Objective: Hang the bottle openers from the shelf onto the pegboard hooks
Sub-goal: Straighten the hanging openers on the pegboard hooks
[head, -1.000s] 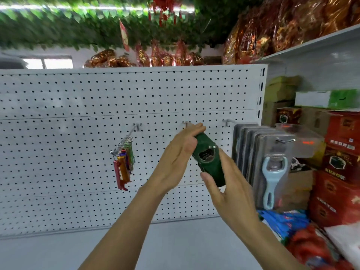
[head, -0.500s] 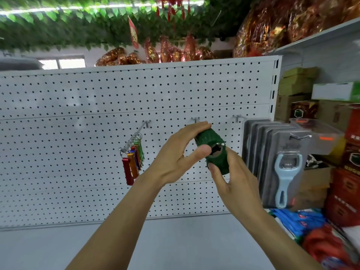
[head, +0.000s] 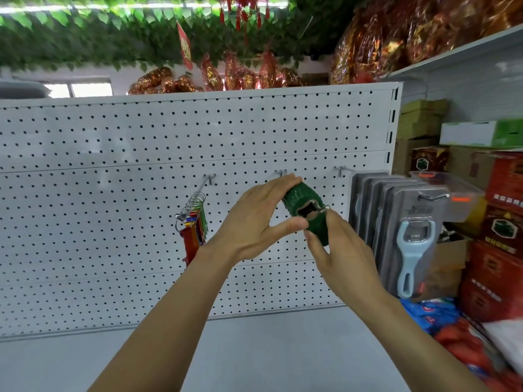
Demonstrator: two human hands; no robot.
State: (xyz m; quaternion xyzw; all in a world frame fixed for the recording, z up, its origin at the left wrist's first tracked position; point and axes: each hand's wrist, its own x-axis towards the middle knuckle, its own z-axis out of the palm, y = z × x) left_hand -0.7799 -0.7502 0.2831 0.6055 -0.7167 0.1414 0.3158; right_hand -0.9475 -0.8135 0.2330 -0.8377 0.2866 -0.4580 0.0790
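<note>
White pegboard (head: 113, 222) fills the shop wall as both hands turn a stack of green bottle openers (head: 307, 213). Since a second ago the left hand (head: 254, 227) has pinched it thumb-and-fingers, the right hand (head: 339, 250) gripping below, just under the bare middle hook (head: 280, 173) — hanging looks imminent.

Grey shelf (head: 254, 349) under the pegboard; coloured packets (head: 441, 315) lie at right.

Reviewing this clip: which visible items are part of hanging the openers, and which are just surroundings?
Job:
dark green ridged bottle opener, held by left hand and right hand
bare middle metal hook
white perforated pegboard
keyring openers and carded pale blue opener, already hung

Surroundings:
red cartons
green leaf garland
</note>
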